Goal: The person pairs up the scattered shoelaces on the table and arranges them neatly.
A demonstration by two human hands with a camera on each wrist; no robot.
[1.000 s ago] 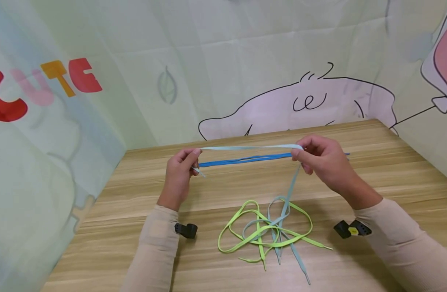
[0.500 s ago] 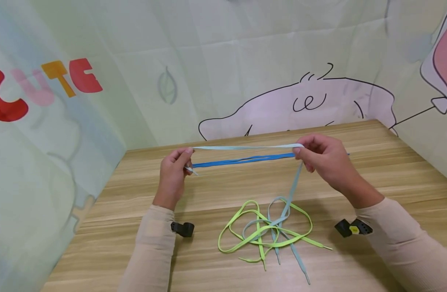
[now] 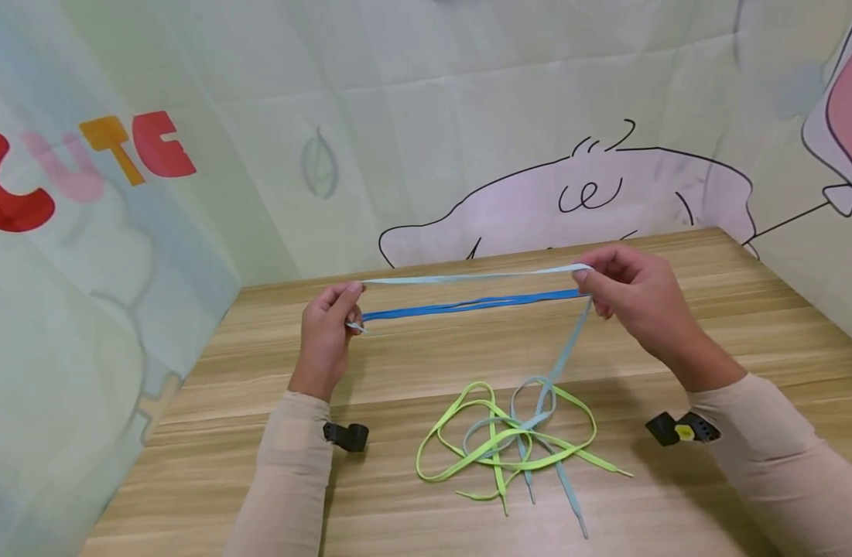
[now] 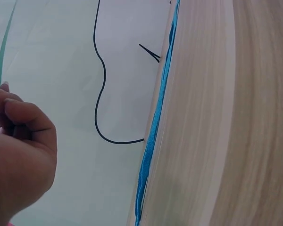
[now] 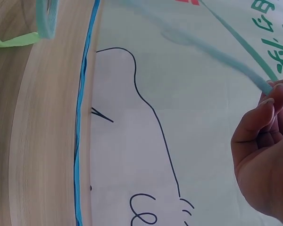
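Note:
A light blue shoelace (image 3: 460,278) stretches nearly level between my two hands above the table. My left hand (image 3: 326,329) pinches it near one end, and a short tip pokes out below the fingers. Thumb and fingers of my right hand (image 3: 638,298) pinch it farther along; from there the lace slopes down to a loose pile. In that pile it tangles with a yellow-green shoelace (image 3: 439,456). Behind the raised stretch, a blue shoelace (image 3: 467,304) lies doubled and straight across the table; the left wrist view shows this blue lace (image 4: 153,127) along the far edge.
The wood-grain table (image 3: 244,433) reaches back to a printed cloth backdrop (image 3: 426,131) with cartoon drawings and letters. A black wrist device (image 3: 347,437) sits on the left sleeve, and another (image 3: 682,428) on the right.
My left hand has moved left, and my right hand has shifted right and slightly up. The light blue stretch between them has grown longer. The yellow-green and blue laces stay put.

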